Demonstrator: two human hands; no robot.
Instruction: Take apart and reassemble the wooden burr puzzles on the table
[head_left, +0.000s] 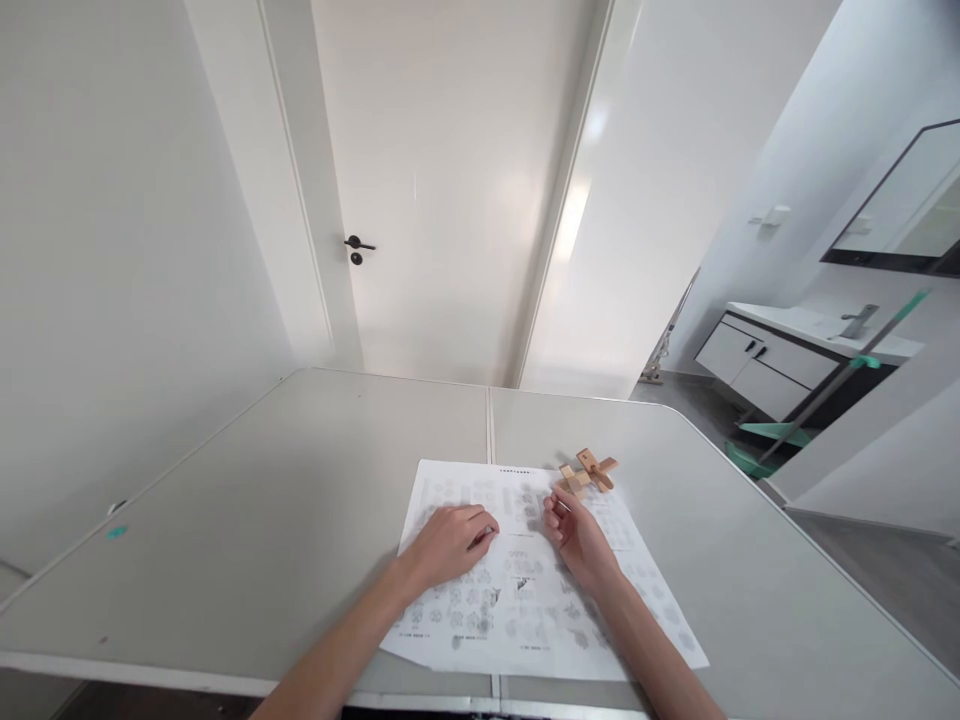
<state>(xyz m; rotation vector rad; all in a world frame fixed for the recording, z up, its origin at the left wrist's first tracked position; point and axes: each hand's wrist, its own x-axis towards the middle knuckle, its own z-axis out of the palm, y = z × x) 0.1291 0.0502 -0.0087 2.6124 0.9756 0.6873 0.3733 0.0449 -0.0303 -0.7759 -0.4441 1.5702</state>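
Observation:
A printed sheet of paper (525, 590) with many small diagrams lies on the grey table (262, 500). My left hand (450, 545) rests on the sheet's left half with the fingers curled under; nothing shows in them. My right hand (574, 535) rests on the sheet's right half, fingers bent and close together, and seems to hold nothing. A small wooden interlocking puzzle (587, 471) sits at the sheet's far right corner, just beyond my right fingertips and apart from them.
A white door with a black handle (358, 245) stands behind the table. To the right, an opening shows a washbasin cabinet (757, 365), a mirror (907, 200) and a green-handled mop (840, 385). A seam (490, 420) runs down the table's middle.

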